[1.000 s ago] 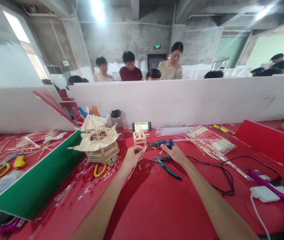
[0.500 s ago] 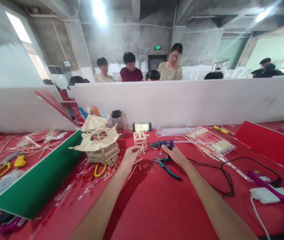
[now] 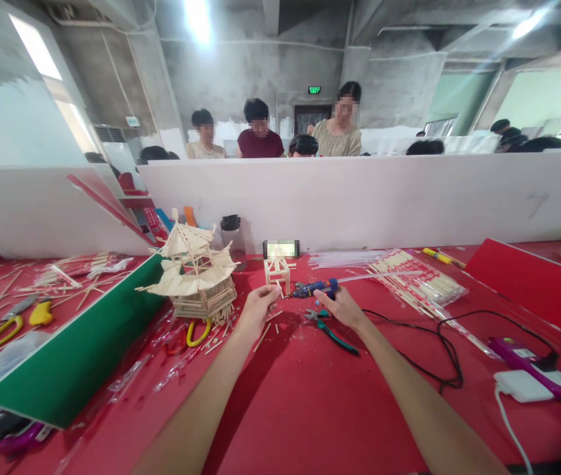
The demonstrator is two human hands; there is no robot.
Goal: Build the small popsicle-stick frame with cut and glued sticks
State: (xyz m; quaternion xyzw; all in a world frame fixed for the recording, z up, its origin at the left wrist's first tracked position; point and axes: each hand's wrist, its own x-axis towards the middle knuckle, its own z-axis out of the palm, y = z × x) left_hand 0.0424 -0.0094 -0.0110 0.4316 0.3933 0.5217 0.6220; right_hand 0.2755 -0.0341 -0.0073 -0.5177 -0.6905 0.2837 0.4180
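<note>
My right hand (image 3: pixel 340 305) is wrapped round a blue hot glue gun (image 3: pixel 314 288), its nozzle pointing left. A clear glue stick (image 3: pixel 382 276) runs out of the gun's back end. Between the fingertips of my left hand (image 3: pixel 260 305) is a short wooden stick (image 3: pixel 280 289), and the nozzle is close to it; whether they touch I cannot tell. Just behind stands a small open frame of wooden sticks (image 3: pixel 277 267). Under the gun lie green-handled pliers (image 3: pixel 332 333). Left of my hands stands a tiered stick pavilion (image 3: pixel 196 274).
A green board (image 3: pixel 77 349) stands on the left, yellow-handled scissors (image 3: pixel 0 335) beyond it. Bundled sticks (image 3: pixel 416 280) lie right, near a black cable (image 3: pixel 453 356) and a purple power strip (image 3: pixel 527 366). A bottle (image 3: pixel 232 241) stands before the white partition (image 3: pixel 359 201); people are behind it.
The glue gun has tilted and shifted slightly left, toward the stick in my left hand. That stick has tipped from upright to slanted. The view has moved a little.
</note>
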